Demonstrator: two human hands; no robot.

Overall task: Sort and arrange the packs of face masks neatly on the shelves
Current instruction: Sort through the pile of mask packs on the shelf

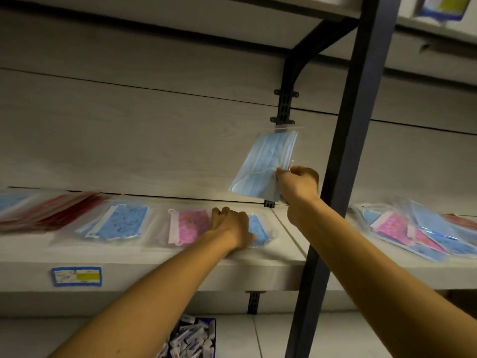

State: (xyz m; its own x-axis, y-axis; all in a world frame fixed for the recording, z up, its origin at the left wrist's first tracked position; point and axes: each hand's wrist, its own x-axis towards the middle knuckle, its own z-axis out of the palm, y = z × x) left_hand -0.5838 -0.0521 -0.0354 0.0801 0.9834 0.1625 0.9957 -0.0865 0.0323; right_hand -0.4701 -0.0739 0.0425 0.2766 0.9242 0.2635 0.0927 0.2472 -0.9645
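My right hand (298,186) grips a clear pack of plain blue masks (265,164) by its lower edge and holds it up in front of the back wall. My left hand (229,226) lies knuckles-up on the pale shelf (154,257), its thumb pinching a blue patterned pack (260,229). It also covers the right part of a pink patterned pack (189,224). Further left on the shelf lie a second blue patterned pack (121,222) and a blurred row of red packs (59,211).
A dark metal upright (343,177) stands just right of my right hand. Beyond it the shelf carries a loose heap of blue and pink packs (418,229). A blue-edged label (76,276) sticks to the shelf front. A bin of small sachets (191,339) sits below.
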